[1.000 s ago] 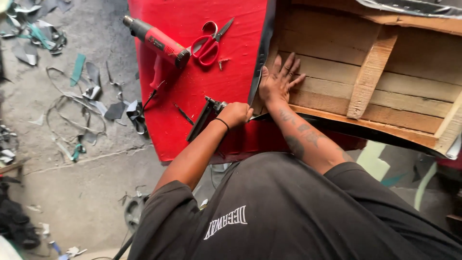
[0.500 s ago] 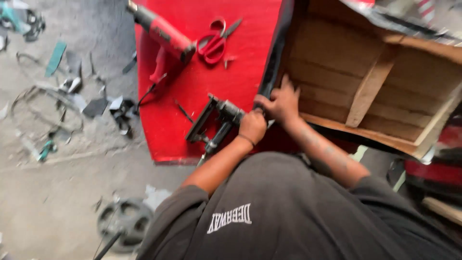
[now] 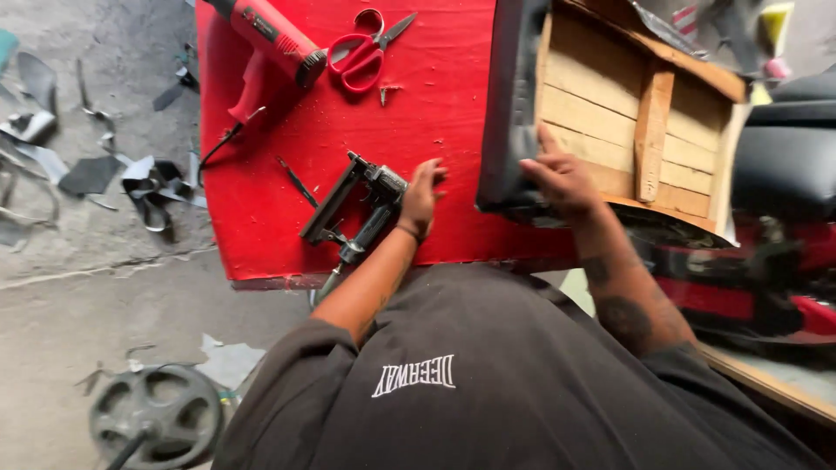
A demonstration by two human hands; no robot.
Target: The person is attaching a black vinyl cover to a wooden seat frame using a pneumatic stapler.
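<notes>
At the frame's centre, the left hand [image 3: 424, 196] is closing around a black pneumatic stapler [image 3: 355, 207] lying on the red worktop [image 3: 261, 218], while the right hand [image 3: 562, 178] is gripping the black covering [image 3: 509, 104] pulled over a wooden frame [image 3: 636, 113]. Keeping that covering taut would help clean stapling. Farther up, a red heat gun [image 3: 270, 39] and red scissors [image 3: 361, 48] are lying idle.

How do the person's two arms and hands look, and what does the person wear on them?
Both arms are bare below short black sleeves. The left hand has no glove; a thin dark band circles its wrist. The right hand is also bare, and dark tattoos mark the right forearm. I see no rings clearly.
</notes>
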